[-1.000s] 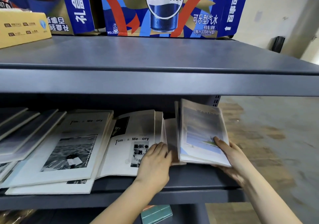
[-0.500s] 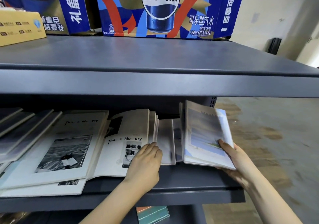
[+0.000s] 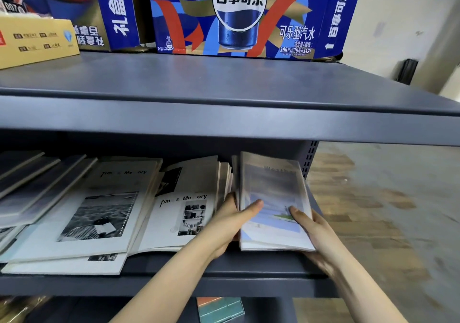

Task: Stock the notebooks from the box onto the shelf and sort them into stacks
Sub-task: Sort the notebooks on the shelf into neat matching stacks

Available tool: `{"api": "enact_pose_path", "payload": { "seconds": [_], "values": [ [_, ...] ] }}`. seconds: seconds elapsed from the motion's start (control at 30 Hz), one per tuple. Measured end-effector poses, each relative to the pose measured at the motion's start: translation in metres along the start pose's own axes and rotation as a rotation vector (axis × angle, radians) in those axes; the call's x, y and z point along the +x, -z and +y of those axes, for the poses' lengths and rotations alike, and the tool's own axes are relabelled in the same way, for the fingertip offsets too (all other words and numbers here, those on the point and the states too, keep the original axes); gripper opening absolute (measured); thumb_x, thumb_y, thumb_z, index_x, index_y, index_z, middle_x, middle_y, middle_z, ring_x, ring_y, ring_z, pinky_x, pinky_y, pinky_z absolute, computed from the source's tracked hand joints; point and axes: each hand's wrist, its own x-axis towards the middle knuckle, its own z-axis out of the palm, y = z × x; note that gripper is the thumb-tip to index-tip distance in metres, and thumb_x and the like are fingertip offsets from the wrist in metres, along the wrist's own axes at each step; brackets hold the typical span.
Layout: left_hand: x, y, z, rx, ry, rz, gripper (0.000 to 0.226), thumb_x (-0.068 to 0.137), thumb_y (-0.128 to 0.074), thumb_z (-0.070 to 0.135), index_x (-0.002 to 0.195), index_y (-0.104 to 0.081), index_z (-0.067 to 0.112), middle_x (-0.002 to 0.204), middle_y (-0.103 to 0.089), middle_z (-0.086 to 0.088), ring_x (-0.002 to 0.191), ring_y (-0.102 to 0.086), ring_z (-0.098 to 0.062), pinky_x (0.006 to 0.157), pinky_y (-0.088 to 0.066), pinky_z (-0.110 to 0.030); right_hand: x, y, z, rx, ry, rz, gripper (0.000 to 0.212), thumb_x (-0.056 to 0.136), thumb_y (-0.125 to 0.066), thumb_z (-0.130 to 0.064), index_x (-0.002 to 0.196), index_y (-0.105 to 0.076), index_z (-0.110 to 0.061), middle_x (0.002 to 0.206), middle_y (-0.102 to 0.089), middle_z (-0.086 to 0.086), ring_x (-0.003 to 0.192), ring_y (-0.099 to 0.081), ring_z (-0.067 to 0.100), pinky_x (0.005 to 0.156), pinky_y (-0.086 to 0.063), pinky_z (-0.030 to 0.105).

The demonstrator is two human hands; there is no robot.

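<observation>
On the grey middle shelf [image 3: 249,270] both hands hold a small stack of blue-and-white "Weather" notebooks [image 3: 272,198] at the shelf's right end. My left hand [image 3: 231,220] grips the stack's left edge, thumb on the cover and fingers behind. My right hand [image 3: 313,230] grips the lower right corner, thumb on top. Left of it lies a white "Time & Memory" notebook [image 3: 181,205] on a leaning pile. A larger "Time & Memory" stack [image 3: 99,210] lies further left. Dark-covered notebooks [image 3: 32,183] fan out at the far left.
The top shelf [image 3: 199,86] carries blue cola cartons [image 3: 239,14] and a tan cardboard box [image 3: 34,41]. A teal and orange packet [image 3: 220,309] sits on the shelf below. Bare concrete floor [image 3: 385,210] opens to the right of the shelf's upright [image 3: 311,158].
My left hand left the white notebook and moved right to grip the blue stack's left edge. The loose notebooks between have closed up against the stack, which now lies flatter.
</observation>
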Motion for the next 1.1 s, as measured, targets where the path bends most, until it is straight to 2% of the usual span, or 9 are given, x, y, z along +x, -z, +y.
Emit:
{"api": "enact_pose_path", "payload": {
  "seconds": [0.1, 0.17, 0.23, 0.4, 0.57, 0.7, 0.8, 0.97, 1.1],
  "values": [
    [0.007, 0.002, -0.010, 0.010, 0.009, 0.100, 0.073, 0.076, -0.076, 0.033, 0.136, -0.036, 0.020, 0.138, -0.047, 0.004, 0.127, -0.043, -0.011, 0.107, -0.033, -0.028, 0.003, -0.007, -0.001, -0.133, 0.075, 0.011, 0.052, 0.075, -0.075, -0.037, 0.121, -0.059, -0.019, 0.112, -0.071, 0.000, 0.108, -0.064, 0.022, 0.104, -0.042, 0.048],
    [0.008, 0.002, -0.012, -0.007, -0.014, 0.148, 0.082, 0.078, -0.074, 0.032, 0.142, -0.027, 0.017, 0.143, -0.040, 0.005, 0.130, -0.038, -0.012, 0.105, -0.030, -0.026, 0.003, -0.011, -0.003, -0.246, 0.136, 0.033, 0.039, 0.083, -0.069, -0.035, 0.119, -0.059, -0.024, 0.110, -0.071, -0.006, 0.106, -0.064, 0.013, 0.100, -0.045, 0.038],
    [0.009, 0.000, -0.014, 0.005, -0.057, 0.186, 0.074, 0.081, -0.070, 0.032, 0.140, -0.028, 0.019, 0.139, -0.040, 0.009, 0.125, -0.039, -0.008, 0.100, -0.029, -0.022, 0.003, -0.016, -0.006, -0.359, 0.196, 0.054, 0.033, 0.089, -0.062, -0.033, 0.120, -0.056, -0.028, 0.112, -0.067, -0.013, 0.106, -0.061, 0.005, 0.091, -0.043, 0.026],
    [0.010, 0.001, -0.015, 0.043, -0.163, 0.255, 0.059, 0.084, -0.065, 0.039, 0.135, -0.036, 0.032, 0.136, -0.048, 0.012, 0.128, -0.043, -0.008, 0.104, -0.032, -0.026, 0.006, -0.019, -0.012, -0.525, 0.349, 0.047, 0.041, 0.088, -0.060, -0.039, 0.126, -0.046, -0.033, 0.120, -0.056, -0.021, 0.110, -0.053, -0.005, 0.090, -0.039, 0.021],
    [0.011, -0.002, -0.012, 0.093, -0.239, 0.233, 0.042, 0.088, -0.062, 0.026, 0.121, -0.042, 0.042, 0.127, -0.056, 0.012, 0.121, -0.049, -0.007, 0.105, -0.036, -0.030, 0.012, -0.011, -0.015, -0.537, 0.425, 0.006, 0.046, 0.083, -0.063, -0.038, 0.124, -0.049, -0.022, 0.117, -0.062, -0.008, 0.106, -0.058, -0.002, 0.083, -0.044, 0.012],
    [0.005, -0.005, -0.016, 0.153, -0.261, 0.198, 0.052, 0.088, -0.063, 0.022, 0.133, -0.039, 0.029, 0.127, -0.056, 0.010, 0.120, -0.051, -0.007, 0.103, -0.039, -0.029, 0.010, -0.003, -0.009, -0.496, 0.429, -0.012, 0.040, 0.088, -0.062, -0.017, 0.125, -0.046, -0.020, 0.117, -0.062, -0.007, 0.103, -0.060, -0.004, 0.080, -0.045, 0.007],
    [0.000, -0.009, -0.021, 0.178, -0.264, 0.176, 0.053, 0.085, -0.066, 0.011, 0.128, -0.039, 0.026, 0.121, -0.058, 0.009, 0.116, -0.054, -0.008, 0.100, -0.043, -0.026, 0.003, 0.003, -0.004, -0.450, 0.416, -0.012, 0.043, 0.086, -0.064, -0.013, 0.122, -0.045, -0.025, 0.115, -0.063, -0.011, 0.106, -0.060, 0.000, 0.082, -0.048, 0.010],
    [-0.004, -0.012, -0.024, 0.108, -0.246, 0.151, 0.065, 0.074, -0.076, 0.018, 0.130, -0.042, 0.014, 0.120, -0.063, 0.001, 0.111, -0.060, -0.010, 0.098, -0.045, -0.029, -0.003, 0.004, -0.008, -0.425, 0.389, -0.029, 0.067, 0.069, -0.081, -0.037, 0.123, -0.042, -0.031, 0.118, -0.061, -0.014, 0.107, -0.060, -0.001, 0.088, -0.049, 0.016],
    [-0.007, -0.012, -0.022, 0.097, -0.215, 0.171, 0.050, 0.076, -0.074, 0.013, 0.121, -0.051, 0.015, 0.112, -0.067, 0.003, 0.103, -0.064, -0.007, 0.089, -0.049, -0.019, 0.000, 0.006, -0.010, -0.432, 0.348, -0.033, 0.079, 0.052, -0.076, -0.055, 0.121, -0.047, -0.031, 0.118, -0.064, -0.011, 0.105, -0.062, 0.002, 0.089, -0.048, 0.025]
  ]
}}
